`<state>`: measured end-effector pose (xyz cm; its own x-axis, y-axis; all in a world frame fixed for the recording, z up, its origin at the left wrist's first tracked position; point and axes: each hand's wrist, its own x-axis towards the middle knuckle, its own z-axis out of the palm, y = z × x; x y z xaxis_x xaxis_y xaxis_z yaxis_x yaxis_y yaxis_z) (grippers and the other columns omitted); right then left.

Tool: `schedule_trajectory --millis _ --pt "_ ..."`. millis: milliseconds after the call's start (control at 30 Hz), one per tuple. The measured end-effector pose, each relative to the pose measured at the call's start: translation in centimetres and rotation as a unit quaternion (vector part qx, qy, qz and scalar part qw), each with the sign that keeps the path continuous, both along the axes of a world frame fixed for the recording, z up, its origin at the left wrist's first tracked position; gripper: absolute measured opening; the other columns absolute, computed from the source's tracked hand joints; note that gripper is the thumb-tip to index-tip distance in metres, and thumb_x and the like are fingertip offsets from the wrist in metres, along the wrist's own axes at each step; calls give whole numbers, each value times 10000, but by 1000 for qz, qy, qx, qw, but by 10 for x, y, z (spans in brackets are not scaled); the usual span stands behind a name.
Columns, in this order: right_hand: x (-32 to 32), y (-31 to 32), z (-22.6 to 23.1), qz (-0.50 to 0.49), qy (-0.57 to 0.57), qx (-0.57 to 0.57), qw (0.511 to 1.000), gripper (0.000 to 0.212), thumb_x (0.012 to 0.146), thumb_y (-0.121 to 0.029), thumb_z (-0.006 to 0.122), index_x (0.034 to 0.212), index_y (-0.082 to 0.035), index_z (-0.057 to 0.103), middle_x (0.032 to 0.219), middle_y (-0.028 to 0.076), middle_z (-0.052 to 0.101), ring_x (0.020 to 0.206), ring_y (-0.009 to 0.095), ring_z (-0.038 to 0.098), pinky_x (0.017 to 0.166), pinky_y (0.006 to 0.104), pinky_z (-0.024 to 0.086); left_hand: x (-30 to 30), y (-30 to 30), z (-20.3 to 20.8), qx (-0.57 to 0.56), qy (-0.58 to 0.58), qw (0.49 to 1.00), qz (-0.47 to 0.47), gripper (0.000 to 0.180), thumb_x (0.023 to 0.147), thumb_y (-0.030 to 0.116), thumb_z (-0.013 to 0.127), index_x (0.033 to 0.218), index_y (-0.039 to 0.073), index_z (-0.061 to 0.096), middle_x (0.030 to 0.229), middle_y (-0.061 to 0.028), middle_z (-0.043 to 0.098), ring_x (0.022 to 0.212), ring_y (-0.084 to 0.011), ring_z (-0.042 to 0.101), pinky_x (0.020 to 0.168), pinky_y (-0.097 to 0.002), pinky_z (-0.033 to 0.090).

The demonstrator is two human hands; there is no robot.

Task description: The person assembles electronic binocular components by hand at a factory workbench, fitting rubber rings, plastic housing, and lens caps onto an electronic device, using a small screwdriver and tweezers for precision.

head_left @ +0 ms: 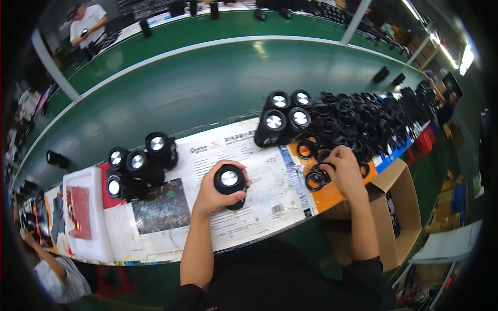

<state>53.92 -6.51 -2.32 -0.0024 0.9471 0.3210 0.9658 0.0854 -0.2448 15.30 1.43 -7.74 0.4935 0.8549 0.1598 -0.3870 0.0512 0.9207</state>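
My left hand (206,196) is wrapped around a black cylindrical speaker (229,179), held upright over the paper-covered table with its silver disc end facing up. My right hand (346,173) is at the near edge of a heap of black rings (358,122). Its thumb and fingertips pinch a black ring (325,167), partly hidden by the fingers. Loose rings (314,180) lie just below those fingertips on an orange sheet (332,199). Several like speakers (274,120) stand upright in a cluster left of the heap.
Another cluster of speakers (137,161) stands to the left, beside a white foam tray (106,223) holding a reddish block (79,212). An open cardboard box (410,207) sits below the table's right edge. Beyond the table runs a green conveyor belt (207,88); co-workers are around it.
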Motion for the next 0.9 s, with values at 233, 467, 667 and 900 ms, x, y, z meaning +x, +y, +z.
schedule_trajectory --millis 233,467,667,900 --pt "-76 26 76 167 293 -85 938 199 878 -71 912 1047 3 839 1189 99 765 1110 215 747 923 342 606 -2 1 5 -1 24 1000 -14 558 755 46 962 1246 39 698 1049 -60 778 995 -168 745 936 -345 599" --pt "-139 111 82 418 215 -184 863 181 953 -114 867 1112 -29 856 1391 128 749 1169 284 760 1014 417 636 -7 9 -3 -14 35 998 -59 665 755 54 988 1320 30 640 1123 -89 785 1035 -179 777 962 -355 628" --pt "-152 135 92 485 168 -248 822 181 974 -146 830 1116 -42 870 1415 136 775 1220 338 758 1049 437 617 -6 13 -12 -39 -39 996 -68 905 720 26 1011 1481 41 522 1160 -128 762 1045 -265 786 970 -432 624" --pt "-164 123 96 516 88 -204 827 204 918 -97 877 1103 -14 857 1433 150 762 1270 370 709 1057 474 597 -9 13 -19 -43 11 998 -36 892 676 164 1082 1425 73 608 1240 -60 733 1137 -163 706 1030 -337 563"
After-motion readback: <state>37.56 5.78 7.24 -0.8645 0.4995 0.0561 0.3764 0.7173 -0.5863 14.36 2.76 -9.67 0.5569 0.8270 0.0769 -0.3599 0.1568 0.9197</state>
